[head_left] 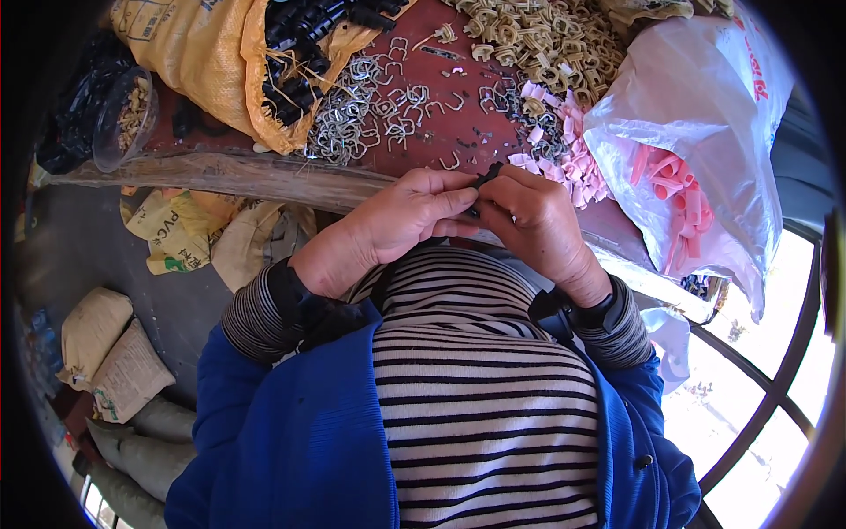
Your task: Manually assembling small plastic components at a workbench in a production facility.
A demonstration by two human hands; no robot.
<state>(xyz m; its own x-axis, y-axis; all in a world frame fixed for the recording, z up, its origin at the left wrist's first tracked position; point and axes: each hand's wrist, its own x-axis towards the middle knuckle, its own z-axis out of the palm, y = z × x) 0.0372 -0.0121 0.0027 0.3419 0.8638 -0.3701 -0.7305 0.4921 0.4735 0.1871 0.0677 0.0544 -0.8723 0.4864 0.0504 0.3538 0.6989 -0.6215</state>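
Both hands meet at the near edge of a red table, pinching a small black plastic part (486, 178) between them. My left hand (414, 212) grips it from the left with thumb and fingers. From the other side, my right hand (539, 216) closes over it, so most of the part is hidden and its exact kind does not show. Just beyond the hands lie loose metal U-shaped clips (401, 115). To the right of them sits a heap of small pink plastic pieces (573, 159).
An orange woven sack (203, 62) spills black plastic fittings (304, 44) at the back left. Beige plastic parts (546, 40) are piled at the far side. A white plastic bag (705, 115) holds pink tubes (679, 198). A clear tub (128, 119) stands at the left.
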